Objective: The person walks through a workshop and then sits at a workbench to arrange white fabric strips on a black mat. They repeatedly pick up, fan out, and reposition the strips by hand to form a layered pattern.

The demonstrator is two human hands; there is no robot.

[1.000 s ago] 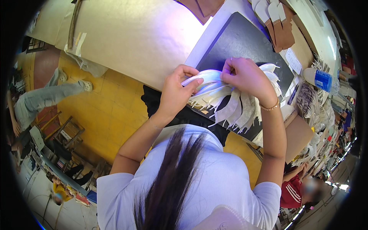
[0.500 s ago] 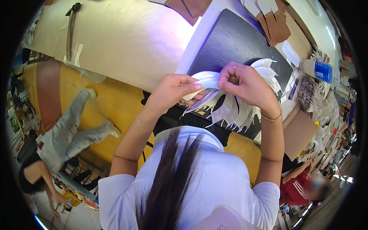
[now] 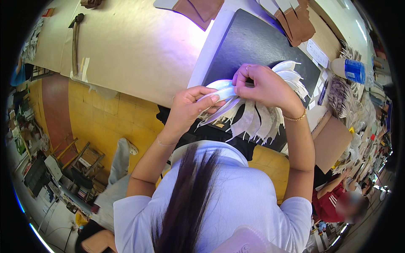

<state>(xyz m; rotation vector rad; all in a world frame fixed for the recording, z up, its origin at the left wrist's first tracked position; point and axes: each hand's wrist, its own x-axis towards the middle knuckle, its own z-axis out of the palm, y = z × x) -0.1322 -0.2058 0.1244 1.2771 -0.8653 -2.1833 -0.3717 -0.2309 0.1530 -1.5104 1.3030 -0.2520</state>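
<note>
A curved, shiny white strip (image 3: 227, 92) is held between my two hands above the near part of a black board (image 3: 257, 40). My left hand (image 3: 190, 109) pinches its left end between thumb and fingers. At its right part, the fingers of my right hand (image 3: 263, 86) are closed on the edge; what the fingertips press is partly hidden. Below the hands, several similar pale curved strips (image 3: 266, 123) with thread-like ends fan out over the board's near edge. Another bunch of white curved strips (image 3: 290, 76) lies to the right of my right hand.
A hammer (image 3: 75, 42) lies on the tan-covered table (image 3: 135, 46) at left. Brown pieces (image 3: 295, 25) lie at the back. A bottle with a blue label (image 3: 353, 71), a pen (image 3: 322, 92) and grey strip bundles (image 3: 339, 97) are at right. A person in red (image 3: 329, 202) sits lower right.
Both hands stay on the strip, shifting only slightly. The person walking on the floor at left has moved nearer, toward the lower edge behind me.
</note>
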